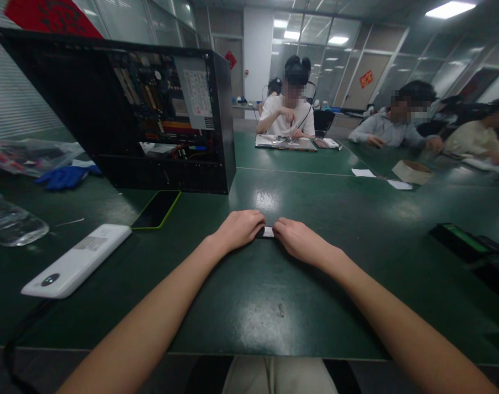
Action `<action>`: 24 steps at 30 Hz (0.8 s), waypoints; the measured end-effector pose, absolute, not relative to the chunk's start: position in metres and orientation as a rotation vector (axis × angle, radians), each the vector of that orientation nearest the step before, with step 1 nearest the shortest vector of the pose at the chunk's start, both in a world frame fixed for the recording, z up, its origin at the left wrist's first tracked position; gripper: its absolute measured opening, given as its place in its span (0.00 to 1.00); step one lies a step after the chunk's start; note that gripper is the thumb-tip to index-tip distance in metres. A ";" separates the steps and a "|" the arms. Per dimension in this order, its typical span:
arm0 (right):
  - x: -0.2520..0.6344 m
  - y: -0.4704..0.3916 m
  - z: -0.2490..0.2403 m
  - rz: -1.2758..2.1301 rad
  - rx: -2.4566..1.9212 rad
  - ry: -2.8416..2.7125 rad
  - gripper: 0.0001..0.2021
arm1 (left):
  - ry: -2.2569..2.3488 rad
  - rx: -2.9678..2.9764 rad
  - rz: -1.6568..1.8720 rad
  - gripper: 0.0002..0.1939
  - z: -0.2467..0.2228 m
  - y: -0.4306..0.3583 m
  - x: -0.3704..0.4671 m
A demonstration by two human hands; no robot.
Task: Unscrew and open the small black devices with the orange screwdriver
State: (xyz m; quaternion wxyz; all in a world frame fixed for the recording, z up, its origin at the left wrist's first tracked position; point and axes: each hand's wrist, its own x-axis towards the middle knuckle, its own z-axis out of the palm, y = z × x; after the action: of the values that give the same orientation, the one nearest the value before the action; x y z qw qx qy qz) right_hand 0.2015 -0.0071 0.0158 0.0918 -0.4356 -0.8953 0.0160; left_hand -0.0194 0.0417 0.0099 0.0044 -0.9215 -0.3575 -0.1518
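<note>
Between my hands, low over the green table, is a small flat dark piece with a white label (269, 232); its exact kind cannot be made out. My left hand (241, 225) curls its fingers around the piece's left end. At the right end, my right hand (295, 234) grips it with bent fingers. Both hands cover the ends, so only the middle with the label shows. Beyond my left hand stands an open black computer case (222, 131), its boards, cables and labelled power supply exposed.
To the left lie a green-edged phone (156, 209), a white device with a black cable (79, 261), a clear bottle (13, 219) and blue gloves (62, 178). Dark-and-green items (465, 241) lie at right. Several people work across the table, near a small open box (411, 172).
</note>
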 end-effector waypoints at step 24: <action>0.213 -0.013 0.033 -0.298 -0.980 -2.320 0.11 | -1.398 -3.455 -1.734 0.27 0.018 0.036 -0.007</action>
State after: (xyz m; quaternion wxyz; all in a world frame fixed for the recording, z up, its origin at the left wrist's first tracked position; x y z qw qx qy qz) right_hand 0.2127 -0.0134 0.0333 0.2983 -0.3690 -0.8731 -0.1120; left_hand -0.0074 0.0357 0.0181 -0.4658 -0.7436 -0.3010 -0.3734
